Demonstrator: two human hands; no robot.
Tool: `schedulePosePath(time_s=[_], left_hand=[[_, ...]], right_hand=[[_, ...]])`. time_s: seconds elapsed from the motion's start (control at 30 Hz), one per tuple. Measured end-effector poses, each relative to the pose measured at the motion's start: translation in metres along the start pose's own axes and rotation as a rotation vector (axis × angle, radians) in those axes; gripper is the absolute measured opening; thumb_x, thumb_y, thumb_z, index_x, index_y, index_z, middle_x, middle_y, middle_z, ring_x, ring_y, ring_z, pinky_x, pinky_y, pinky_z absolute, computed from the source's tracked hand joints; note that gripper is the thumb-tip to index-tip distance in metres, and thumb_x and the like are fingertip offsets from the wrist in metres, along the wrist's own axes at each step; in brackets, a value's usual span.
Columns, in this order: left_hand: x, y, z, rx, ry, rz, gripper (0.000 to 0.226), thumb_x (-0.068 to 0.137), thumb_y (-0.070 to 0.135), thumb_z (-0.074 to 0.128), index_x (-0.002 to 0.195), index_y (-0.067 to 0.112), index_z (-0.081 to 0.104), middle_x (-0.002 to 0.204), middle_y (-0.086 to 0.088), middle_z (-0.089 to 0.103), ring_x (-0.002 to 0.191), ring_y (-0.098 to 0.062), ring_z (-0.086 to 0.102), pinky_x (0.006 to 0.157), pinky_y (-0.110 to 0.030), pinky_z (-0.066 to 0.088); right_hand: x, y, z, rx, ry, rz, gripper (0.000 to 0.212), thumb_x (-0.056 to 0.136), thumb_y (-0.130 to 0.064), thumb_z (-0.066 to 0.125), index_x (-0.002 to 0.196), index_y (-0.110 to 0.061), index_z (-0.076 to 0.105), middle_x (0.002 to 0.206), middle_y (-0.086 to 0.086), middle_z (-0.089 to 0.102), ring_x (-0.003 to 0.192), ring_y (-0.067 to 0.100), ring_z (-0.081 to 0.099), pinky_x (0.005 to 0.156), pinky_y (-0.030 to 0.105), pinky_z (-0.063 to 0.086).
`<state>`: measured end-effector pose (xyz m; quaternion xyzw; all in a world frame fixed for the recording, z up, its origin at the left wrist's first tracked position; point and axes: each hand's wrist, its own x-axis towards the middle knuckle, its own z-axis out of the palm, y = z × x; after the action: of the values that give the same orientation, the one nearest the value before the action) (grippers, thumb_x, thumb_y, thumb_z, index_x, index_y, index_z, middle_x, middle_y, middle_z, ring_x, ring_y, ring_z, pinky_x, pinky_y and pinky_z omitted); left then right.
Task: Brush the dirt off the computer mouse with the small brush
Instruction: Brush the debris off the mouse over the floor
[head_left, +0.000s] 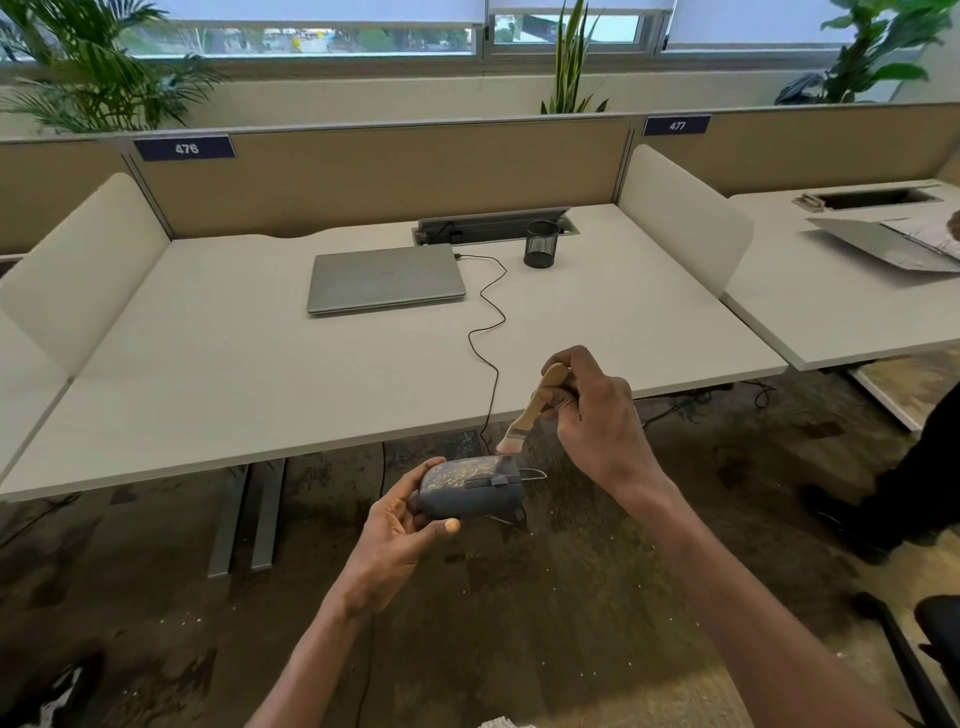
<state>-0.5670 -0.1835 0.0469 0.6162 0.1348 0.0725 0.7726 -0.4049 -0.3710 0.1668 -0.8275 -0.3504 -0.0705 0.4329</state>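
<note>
While held — dirty mouse (470, 486) under brush (535, 405).

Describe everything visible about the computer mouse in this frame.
The computer mouse is dark grey, apparently plastic, with a scroll wheel on top and yellowish specks of dirt across its upper shell. The left hand grips it in the air in front of the desk edge. A thin black cable runs toward it. The small brush, held by the right hand, has its bristles touching its top.
</note>
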Motion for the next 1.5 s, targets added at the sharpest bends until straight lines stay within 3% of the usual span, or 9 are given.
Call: schedulePosePath(time_s=[0.27, 0.47, 0.57, 0.8, 1.03, 1.2, 1.3, 1.43, 1.5], left_hand=[[0.000, -0.003, -0.002, 0.014, -0.011, -0.009, 0.087, 0.065, 0.024, 0.090, 0.143, 0.026, 0.051, 0.144, -0.009, 0.055, 0.134, -0.025, 0.057, 0.102, -0.032, 0.055], [0.002, -0.001, 0.000, 0.025, -0.004, -0.010, 0.087, 0.065, 0.024, 0.091, 0.142, 0.026, 0.051, 0.143, -0.008, 0.056, 0.132, -0.022, 0.058, 0.100, -0.030, 0.055], [0.001, 0.000, 0.000, 0.014, -0.007, -0.004, 0.087, 0.063, 0.024, 0.089, 0.141, 0.026, 0.051, 0.143, -0.007, 0.056, 0.131, -0.021, 0.059, 0.098, -0.028, 0.056], [-0.003, -0.004, -0.003, 0.008, -0.012, 0.003, 0.076, 0.075, 0.004, 0.079, 0.142, 0.024, 0.051, 0.144, -0.009, 0.055, 0.131, -0.021, 0.059, 0.096, -0.026, 0.056], [-0.005, -0.004, -0.004, -0.024, 0.009, 0.003, 0.075, 0.075, 0.001, 0.077, 0.142, 0.023, 0.051, 0.143, -0.010, 0.056, 0.130, -0.023, 0.060, 0.094, -0.027, 0.057], [-0.005, -0.001, -0.006, -0.033, 0.020, 0.001, 0.077, 0.074, 0.005, 0.080, 0.142, 0.023, 0.051, 0.144, -0.011, 0.054, 0.131, -0.023, 0.059, 0.096, -0.029, 0.057], [-0.006, 0.002, -0.005, -0.037, 0.025, 0.003, 0.085, 0.066, 0.018, 0.087, 0.143, 0.022, 0.051, 0.143, -0.009, 0.056, 0.131, -0.024, 0.058, 0.098, -0.030, 0.057], [-0.005, 0.003, -0.005, -0.046, 0.026, 0.005, 0.087, 0.064, 0.019, 0.088, 0.143, 0.021, 0.050, 0.143, -0.012, 0.055, 0.131, -0.025, 0.059, 0.099, -0.030, 0.056], [-0.005, 0.003, -0.006, -0.041, 0.020, 0.008, 0.085, 0.067, 0.017, 0.087, 0.143, 0.022, 0.050, 0.145, -0.012, 0.054, 0.132, -0.026, 0.058, 0.101, -0.031, 0.055]], right_hand=[[0.001, 0.003, 0.001, -0.031, -0.045, 0.029, 0.023, 0.095, 0.001, 0.058, 0.112, -0.013, 0.052, 0.088, 0.006, 0.070, 0.077, 0.020, 0.072, 0.065, 0.036, 0.062], [0.002, 0.001, 0.005, 0.029, 0.028, 0.027, 0.021, 0.096, -0.006, 0.064, 0.112, -0.014, 0.053, 0.086, 0.005, 0.074, 0.070, 0.016, 0.073, 0.060, 0.035, 0.061], [0.002, 0.002, 0.010, 0.029, 0.025, 0.072, 0.022, 0.096, -0.012, 0.066, 0.115, -0.014, 0.055, 0.086, 0.005, 0.074, 0.069, 0.014, 0.074, 0.059, 0.029, 0.062], [0.007, -0.003, 0.014, 0.066, 0.070, 0.090, 0.031, 0.096, -0.014, 0.066, 0.125, -0.011, 0.056, 0.090, 0.007, 0.075, 0.071, 0.012, 0.075, 0.059, 0.014, 0.058], [0.006, -0.005, 0.022, 0.086, 0.001, 0.084, 0.044, 0.095, -0.014, 0.066, 0.136, -0.014, 0.050, 0.099, 0.010, 0.076, 0.076, 0.014, 0.075, 0.067, 0.015, 0.059], [0.009, -0.003, 0.021, 0.111, -0.009, 0.106, 0.051, 0.094, -0.013, 0.068, 0.141, -0.016, 0.047, 0.103, 0.010, 0.076, 0.064, -0.008, 0.068, 0.062, 0.007, 0.053], [0.010, -0.004, 0.018, 0.109, 0.016, 0.126, 0.051, 0.093, -0.013, 0.069, 0.140, -0.015, 0.049, 0.104, 0.009, 0.076, 0.072, 0.001, 0.073, 0.068, 0.012, 0.057], [0.012, -0.004, 0.014, 0.108, 0.053, 0.155, 0.048, 0.092, -0.013, 0.071, 0.137, -0.013, 0.053, 0.103, 0.009, 0.076, 0.080, 0.013, 0.076, 0.075, 0.032, 0.063], [0.013, -0.005, 0.013, 0.112, 0.057, 0.159, 0.048, 0.092, -0.013, 0.071, 0.136, -0.013, 0.053, 0.101, 0.007, 0.076, 0.078, 0.012, 0.075, 0.074, 0.029, 0.063]])
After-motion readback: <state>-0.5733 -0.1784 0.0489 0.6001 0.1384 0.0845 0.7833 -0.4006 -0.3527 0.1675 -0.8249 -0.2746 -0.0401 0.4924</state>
